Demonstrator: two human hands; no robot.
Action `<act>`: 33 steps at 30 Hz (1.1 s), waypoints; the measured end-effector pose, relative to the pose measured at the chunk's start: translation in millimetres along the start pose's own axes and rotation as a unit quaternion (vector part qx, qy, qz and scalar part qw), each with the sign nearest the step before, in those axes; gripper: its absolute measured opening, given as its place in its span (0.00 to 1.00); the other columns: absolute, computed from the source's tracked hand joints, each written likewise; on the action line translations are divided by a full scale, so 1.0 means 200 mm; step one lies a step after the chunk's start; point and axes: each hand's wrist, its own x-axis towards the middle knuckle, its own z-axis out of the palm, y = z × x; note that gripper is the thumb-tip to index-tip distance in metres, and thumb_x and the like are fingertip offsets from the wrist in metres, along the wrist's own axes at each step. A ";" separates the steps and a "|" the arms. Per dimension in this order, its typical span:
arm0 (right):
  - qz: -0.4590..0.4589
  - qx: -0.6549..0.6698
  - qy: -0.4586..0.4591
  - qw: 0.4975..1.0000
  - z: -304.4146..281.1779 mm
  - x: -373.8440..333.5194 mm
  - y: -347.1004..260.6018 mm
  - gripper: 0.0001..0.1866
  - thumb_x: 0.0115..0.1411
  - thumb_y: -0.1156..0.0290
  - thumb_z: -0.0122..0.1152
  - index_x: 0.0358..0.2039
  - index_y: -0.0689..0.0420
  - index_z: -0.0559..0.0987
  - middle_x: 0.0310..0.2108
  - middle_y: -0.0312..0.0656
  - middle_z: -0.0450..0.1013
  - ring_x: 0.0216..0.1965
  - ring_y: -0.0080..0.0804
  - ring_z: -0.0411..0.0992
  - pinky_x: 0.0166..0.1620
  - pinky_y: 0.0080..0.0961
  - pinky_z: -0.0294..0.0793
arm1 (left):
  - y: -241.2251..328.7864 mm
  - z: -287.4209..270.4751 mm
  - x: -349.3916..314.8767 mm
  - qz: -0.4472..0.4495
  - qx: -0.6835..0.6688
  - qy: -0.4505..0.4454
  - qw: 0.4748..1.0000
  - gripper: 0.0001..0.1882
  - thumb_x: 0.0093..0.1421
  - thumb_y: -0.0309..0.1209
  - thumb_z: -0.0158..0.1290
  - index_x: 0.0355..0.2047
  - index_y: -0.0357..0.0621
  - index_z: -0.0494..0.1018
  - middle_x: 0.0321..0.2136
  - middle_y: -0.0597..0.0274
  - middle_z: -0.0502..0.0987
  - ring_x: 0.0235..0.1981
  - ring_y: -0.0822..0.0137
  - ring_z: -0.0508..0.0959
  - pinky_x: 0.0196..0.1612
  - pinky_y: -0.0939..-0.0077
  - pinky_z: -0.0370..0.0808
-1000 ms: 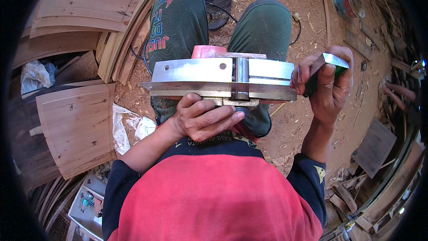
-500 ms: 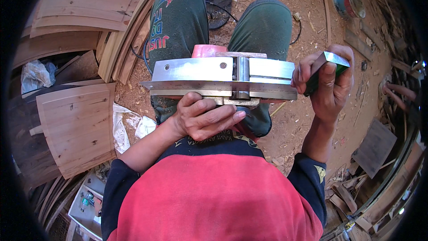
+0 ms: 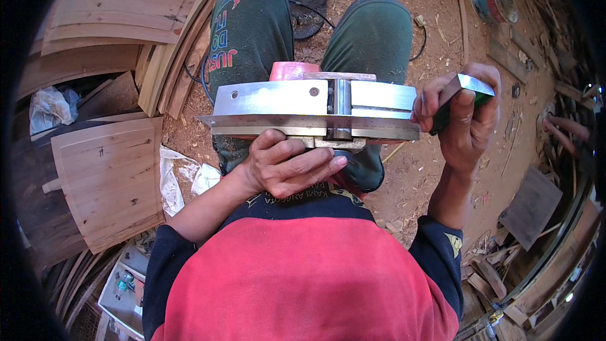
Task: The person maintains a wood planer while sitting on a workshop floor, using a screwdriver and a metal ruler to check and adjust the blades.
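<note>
An electric hand planer (image 3: pixel 271 99) lies upside down across my lap, its shiny metal sole facing up and the cutter drum (image 3: pixel 340 104) showing in the gap. Part of its red body (image 3: pixel 293 71) sticks out on the far side. My left hand (image 3: pixel 287 164) holds the planer's near side with curled fingers; the thumb is mostly hidden. My right hand (image 3: pixel 464 110) is closed around the thick, green-sided stock of a try square (image 3: pixel 252 122). The thin ruled blade stands on edge along the sole, crossing the drum gap. Any slit beneath the blade is too fine to make out.
Curved wooden panels (image 3: pixel 110 177) are stacked at left, with a white box (image 3: pixel 120 293) below them. A paint can (image 3: pixel 494 5) stands far right on the shaving-strewn floor. Scrap boards (image 3: pixel 530 207) and another person's limb (image 3: pixel 565 132) are at the right. A cable (image 3: pixel 421 44) runs beyond my knees.
</note>
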 end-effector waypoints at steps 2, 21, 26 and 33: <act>-0.006 -0.010 0.002 1.000 0.00 0.00 0.00 0.17 0.74 0.58 0.53 0.49 0.58 0.63 0.23 0.44 0.72 0.21 0.25 0.70 0.27 0.24 0.75 | 0.00 0.00 0.00 0.001 0.003 0.003 1.000 0.23 0.49 0.42 0.65 0.48 0.60 0.85 0.42 0.85 0.79 0.31 0.79 0.70 0.36 0.78 0.61; -0.009 -0.002 0.004 1.000 -0.02 -0.01 0.00 0.17 0.74 0.58 0.54 0.49 0.58 0.63 0.23 0.46 0.71 0.21 0.26 0.70 0.28 0.24 0.75 | 0.01 -0.01 -0.01 0.006 0.016 -0.030 0.999 0.24 0.46 0.42 0.69 0.47 0.65 0.86 0.40 0.86 0.77 0.35 0.75 0.68 0.43 0.74 0.64; -0.003 -0.004 0.008 1.000 -0.02 -0.01 -0.01 0.18 0.74 0.58 0.54 0.49 0.58 0.63 0.23 0.45 0.71 0.21 0.26 0.70 0.28 0.25 0.75 | 0.01 -0.01 0.00 0.006 0.021 -0.034 0.999 0.23 0.46 0.43 0.69 0.46 0.66 0.86 0.41 0.86 0.76 0.35 0.75 0.68 0.43 0.74 0.64; -0.005 -0.011 0.004 1.000 -0.02 0.00 -0.01 0.18 0.74 0.58 0.54 0.49 0.58 0.63 0.23 0.45 0.71 0.21 0.26 0.71 0.28 0.25 0.76 | 0.00 -0.01 -0.01 0.005 0.012 -0.029 0.999 0.23 0.47 0.44 0.69 0.46 0.65 0.86 0.41 0.86 0.77 0.35 0.75 0.68 0.43 0.74 0.63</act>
